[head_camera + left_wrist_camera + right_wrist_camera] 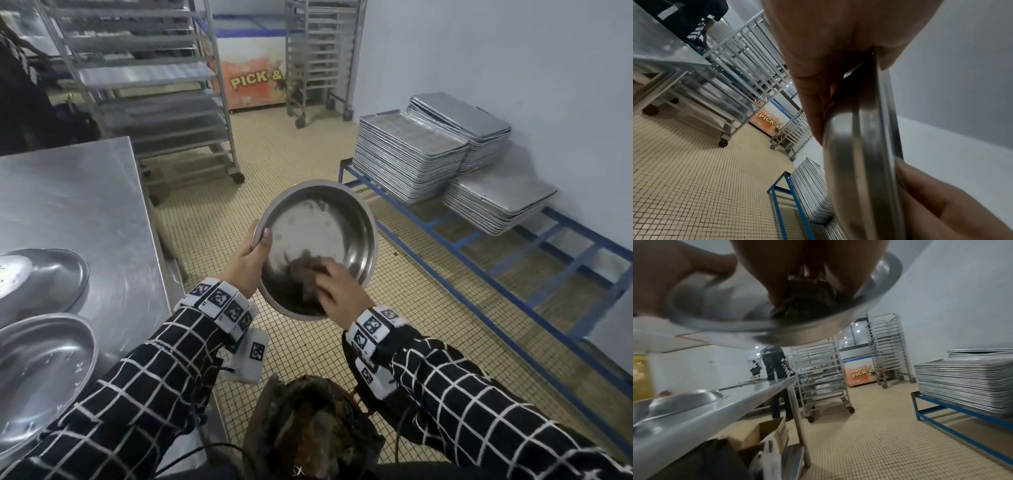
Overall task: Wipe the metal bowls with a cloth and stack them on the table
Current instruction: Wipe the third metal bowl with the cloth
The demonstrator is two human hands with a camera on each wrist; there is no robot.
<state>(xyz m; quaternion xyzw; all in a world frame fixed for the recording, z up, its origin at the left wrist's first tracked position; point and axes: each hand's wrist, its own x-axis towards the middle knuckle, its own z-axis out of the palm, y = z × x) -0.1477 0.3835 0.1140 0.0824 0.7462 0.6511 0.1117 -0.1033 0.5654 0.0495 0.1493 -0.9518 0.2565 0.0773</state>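
Observation:
I hold a round metal bowl tilted toward me over the tiled floor, right of the steel table. My left hand grips its left rim, thumb inside and fingers behind; the left wrist view shows the rim edge-on between thumb and fingers. My right hand presses a dark brown cloth against the bowl's lower inside wall, fingers curled over it. In the right wrist view the cloth is bunched under the fingers inside the bowl. Two more metal bowls lie on the table at the left.
A blue low rack with stacks of baking trays runs along the right wall. Wheeled tray racks and a chest freezer stand behind. A person stands at the table's far end. A cardboard box sits under the table.

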